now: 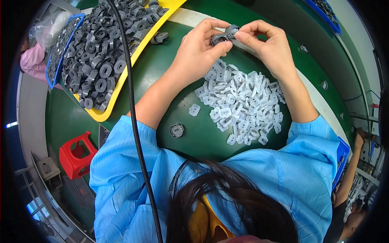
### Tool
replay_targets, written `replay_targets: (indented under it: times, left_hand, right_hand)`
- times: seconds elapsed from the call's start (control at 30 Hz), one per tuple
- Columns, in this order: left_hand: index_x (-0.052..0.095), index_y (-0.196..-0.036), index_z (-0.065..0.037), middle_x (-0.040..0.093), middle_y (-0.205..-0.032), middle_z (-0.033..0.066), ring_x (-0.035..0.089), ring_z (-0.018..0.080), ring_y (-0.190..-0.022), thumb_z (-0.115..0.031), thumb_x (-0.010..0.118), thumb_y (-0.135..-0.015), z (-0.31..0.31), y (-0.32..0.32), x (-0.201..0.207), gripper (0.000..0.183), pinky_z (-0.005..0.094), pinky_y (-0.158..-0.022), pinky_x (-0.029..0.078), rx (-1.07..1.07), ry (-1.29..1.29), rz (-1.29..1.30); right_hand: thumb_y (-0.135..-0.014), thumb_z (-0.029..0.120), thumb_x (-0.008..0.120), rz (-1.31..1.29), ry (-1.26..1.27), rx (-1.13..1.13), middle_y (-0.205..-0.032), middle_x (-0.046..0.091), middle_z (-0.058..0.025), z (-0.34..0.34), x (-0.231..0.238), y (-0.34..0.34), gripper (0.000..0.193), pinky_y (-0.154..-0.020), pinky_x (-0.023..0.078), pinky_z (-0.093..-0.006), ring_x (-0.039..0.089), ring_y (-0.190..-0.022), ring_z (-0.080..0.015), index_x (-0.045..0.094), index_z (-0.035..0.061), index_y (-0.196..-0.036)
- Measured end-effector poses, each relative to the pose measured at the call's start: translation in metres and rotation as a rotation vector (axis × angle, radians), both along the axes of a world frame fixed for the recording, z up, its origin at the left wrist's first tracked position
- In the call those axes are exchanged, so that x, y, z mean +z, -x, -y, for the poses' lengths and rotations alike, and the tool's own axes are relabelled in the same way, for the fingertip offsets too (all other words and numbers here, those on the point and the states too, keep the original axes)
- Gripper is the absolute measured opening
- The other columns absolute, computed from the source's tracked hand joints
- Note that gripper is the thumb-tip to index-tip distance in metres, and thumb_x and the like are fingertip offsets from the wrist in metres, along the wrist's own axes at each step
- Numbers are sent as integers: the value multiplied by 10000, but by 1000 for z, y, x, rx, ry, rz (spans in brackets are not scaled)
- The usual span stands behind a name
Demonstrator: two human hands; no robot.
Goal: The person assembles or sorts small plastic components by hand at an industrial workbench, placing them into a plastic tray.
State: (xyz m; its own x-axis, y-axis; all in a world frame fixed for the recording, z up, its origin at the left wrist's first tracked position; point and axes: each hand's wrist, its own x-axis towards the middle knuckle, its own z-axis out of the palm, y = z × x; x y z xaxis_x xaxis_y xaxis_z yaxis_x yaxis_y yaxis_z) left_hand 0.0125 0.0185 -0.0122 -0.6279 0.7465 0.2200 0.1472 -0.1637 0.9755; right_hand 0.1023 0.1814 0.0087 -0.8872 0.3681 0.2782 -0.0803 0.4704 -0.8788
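Your left hand (198,50) and right hand (269,46) meet at the far edge of the green table (170,81), and between them you pinch a small grey plastic part (225,34): left thumb and fingers closed on its left end, right fingertips closed on its right end, the part held clear above the table. Just below your hands lies a heap of small white plastic pieces (243,103), with one stray white piece (194,109) beside your left forearm. A single grey part (176,130) lies alone nearer your body. To your left, a yellow tray (117,87) is piled with grey ring-shaped parts (97,52), and a red stool (75,156) stands below the table edge.
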Motion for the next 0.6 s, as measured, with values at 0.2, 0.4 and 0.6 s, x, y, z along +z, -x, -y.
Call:
replay_targets:
  times: [0.2, 0.4, 0.6]
  left_hand:
    - [510, -1134, 16, 638, -888, 82, 596, 98, -739, 20, 597, -856, 1, 1, -1, 291, 244, -661, 501, -42, 12, -22]
    - [523, -1139, 11, 641, -877, 80, 595, 89, -738, 25, 587, -862, 3, -1, 6, 284, 243, -658, 502, -64, 6, -106]
    - [558, -1150, 13, 635, -913, 70, 584, 95, -774, -45, 598, -882, 6, 4, 8, 276, 239, -701, 486, -117, 7, 146]
  right_hand:
    - [-802, 166, 720, 120, 385, 88, -834, 653, -12, 1, 3, 2, 215, -692, 482, -220, 601, -816, -79, 671, 21, -953]
    - [-833, 129, 697, 147, 561, 246, -863, 666, -33, -8, 3, -2, 176, -676, 493, -211, 618, -776, -81, 665, 9, -957]
    - [-852, 113, 680, 142, 612, 234, -869, 673, -74, -8, -1, -2, 166, -667, 517, -206, 632, -732, -95, 652, -10, -959]
